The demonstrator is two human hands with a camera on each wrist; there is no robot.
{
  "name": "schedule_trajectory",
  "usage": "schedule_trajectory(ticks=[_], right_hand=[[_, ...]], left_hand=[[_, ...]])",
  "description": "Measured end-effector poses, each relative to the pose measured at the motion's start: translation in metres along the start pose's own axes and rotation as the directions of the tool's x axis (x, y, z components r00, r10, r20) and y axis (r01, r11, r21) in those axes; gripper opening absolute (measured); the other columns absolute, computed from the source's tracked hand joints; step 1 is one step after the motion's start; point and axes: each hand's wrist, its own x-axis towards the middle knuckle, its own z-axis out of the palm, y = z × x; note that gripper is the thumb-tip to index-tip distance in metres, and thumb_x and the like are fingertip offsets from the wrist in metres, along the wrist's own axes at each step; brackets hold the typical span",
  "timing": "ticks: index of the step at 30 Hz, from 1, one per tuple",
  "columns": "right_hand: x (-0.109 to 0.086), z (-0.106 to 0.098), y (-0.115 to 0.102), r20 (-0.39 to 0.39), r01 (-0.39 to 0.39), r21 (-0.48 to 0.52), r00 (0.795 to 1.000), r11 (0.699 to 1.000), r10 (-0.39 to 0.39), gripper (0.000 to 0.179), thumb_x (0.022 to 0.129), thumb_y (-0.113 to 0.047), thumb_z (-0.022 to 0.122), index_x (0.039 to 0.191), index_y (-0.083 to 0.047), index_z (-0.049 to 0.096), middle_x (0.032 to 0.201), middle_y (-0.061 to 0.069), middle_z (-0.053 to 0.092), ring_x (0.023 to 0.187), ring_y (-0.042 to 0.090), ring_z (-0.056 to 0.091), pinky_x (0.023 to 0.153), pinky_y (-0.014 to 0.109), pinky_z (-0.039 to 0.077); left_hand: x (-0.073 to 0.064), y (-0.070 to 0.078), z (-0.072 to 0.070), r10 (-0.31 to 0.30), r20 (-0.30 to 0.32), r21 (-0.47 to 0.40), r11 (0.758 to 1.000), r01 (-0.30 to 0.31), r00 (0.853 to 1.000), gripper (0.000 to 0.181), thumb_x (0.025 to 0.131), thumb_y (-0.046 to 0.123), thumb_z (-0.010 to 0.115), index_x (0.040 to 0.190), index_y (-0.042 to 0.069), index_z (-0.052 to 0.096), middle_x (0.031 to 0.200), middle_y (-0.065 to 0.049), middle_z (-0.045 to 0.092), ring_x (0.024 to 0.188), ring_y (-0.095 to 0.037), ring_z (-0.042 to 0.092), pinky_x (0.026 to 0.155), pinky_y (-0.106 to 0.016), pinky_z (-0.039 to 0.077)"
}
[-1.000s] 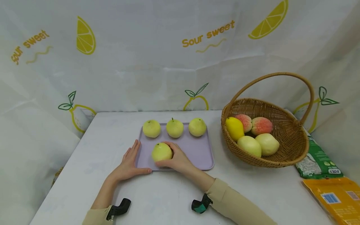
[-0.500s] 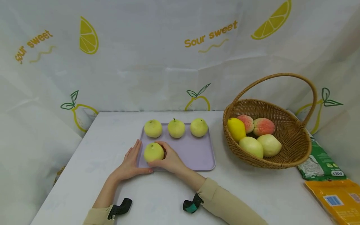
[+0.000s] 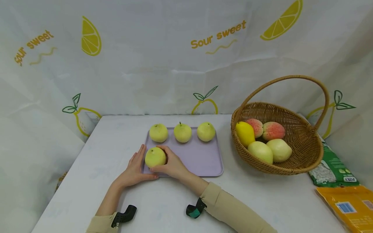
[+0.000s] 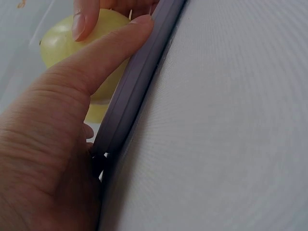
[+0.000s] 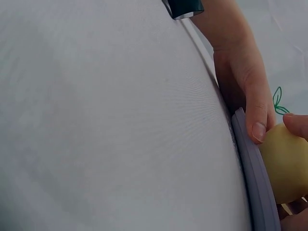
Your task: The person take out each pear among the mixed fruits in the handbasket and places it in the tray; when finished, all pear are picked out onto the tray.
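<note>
My right hand [image 3: 175, 165] grips a yellow-green pear [image 3: 155, 157] at the front left of a lilac tray [image 3: 201, 158], thumb on the near side and fingers round its right. My left hand [image 3: 133, 171] rests at the tray's left front corner, fingers straight along the left edge and thumb along the front edge. In the left wrist view that thumb lies over the tray's rim [image 4: 127, 98], close to the pear [image 4: 55, 45]. Along the tray's back stand three more pears: a left one [image 3: 158, 133], a middle one [image 3: 182, 132] and a right one [image 3: 206, 132].
Right of the tray stands a wicker basket [image 3: 306, 155] with a tall handle. It holds a yellow fruit [image 3: 244, 134], two pinkish peaches [image 3: 273, 130] and two pale green fruits [image 3: 260, 152]. Beyond it lie a green packet [image 3: 332, 168] and an orange packet [image 3: 349, 204].
My right hand has moved the pear leftward across the tray's front, from near the middle to close by my left hand. The left hand has stayed at the tray's corner.
</note>
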Motion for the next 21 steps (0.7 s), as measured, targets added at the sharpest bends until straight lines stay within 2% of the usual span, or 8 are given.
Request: schedule_trajectory(ticks=[7,15,21], right_hand=[[-0.001,0.000,0.000,0.004,-0.013,-0.038,1.000,0.999,0.013,0.082,0.076,-0.016,0.084,0.145,-0.011,0.041,0.135,0.002,0.053,0.114,0.019,0.055,0.097,0.041,0.045],[-0.006,-0.005,-0.001,0.010,-0.035,0.028,0.999,0.999,0.035,0.082,0.080,-0.013,0.081,0.148,-0.007,0.037,0.140,0.007,0.049,0.115,0.021,0.055,0.097,0.038,0.047],[-0.014,-0.014,-0.002,-0.011,-0.062,0.085,0.998,0.994,0.063,0.073,0.082,-0.012,0.079,0.144,-0.005,0.042,0.141,0.011,0.049,0.121,0.028,0.053,0.100,0.042,0.046]], left_hand=[[0.000,0.000,0.000,0.004,0.003,-0.002,1.000,-0.004,1.000,0.125,0.072,0.045,0.083,0.154,-0.005,0.002,0.161,-0.022,-0.002,0.147,-0.037,0.000,0.114,-0.058,-0.001],[0.000,0.001,0.001,-0.004,0.004,-0.003,1.000,0.004,1.000,0.125,0.073,0.046,0.082,0.154,-0.004,0.002,0.161,-0.021,-0.003,0.147,-0.037,-0.001,0.114,-0.058,-0.003],[0.000,0.001,0.001,-0.010,0.010,0.002,1.000,0.010,1.000,0.124,0.073,0.047,0.082,0.154,-0.004,0.003,0.161,-0.022,-0.003,0.147,-0.038,-0.003,0.113,-0.059,-0.003]])
